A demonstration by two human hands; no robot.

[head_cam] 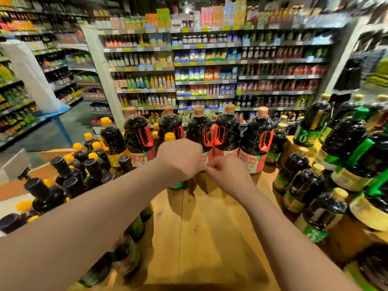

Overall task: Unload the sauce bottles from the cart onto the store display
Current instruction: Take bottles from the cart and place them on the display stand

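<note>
My left hand (179, 161) grips a dark sauce bottle with a yellow cap (170, 137) and a green label, standing on the wooden display top (210, 232). My right hand (228, 172) reaches beside it, fingers loosely curled near the red label of a large bottle; whether it holds anything I cannot tell. Behind both hands stands a row of large dark sauce bottles with red handles (225, 131). No cart is in view.
Small yellow-capped and black-capped bottles (84, 164) crowd the left side. Green-labelled dark bottles (327, 185) are stacked on the right. More green-labelled bottles (130, 255) line the display's left edge under my forearm. Store shelves (205, 80) fill the background, an aisle at left.
</note>
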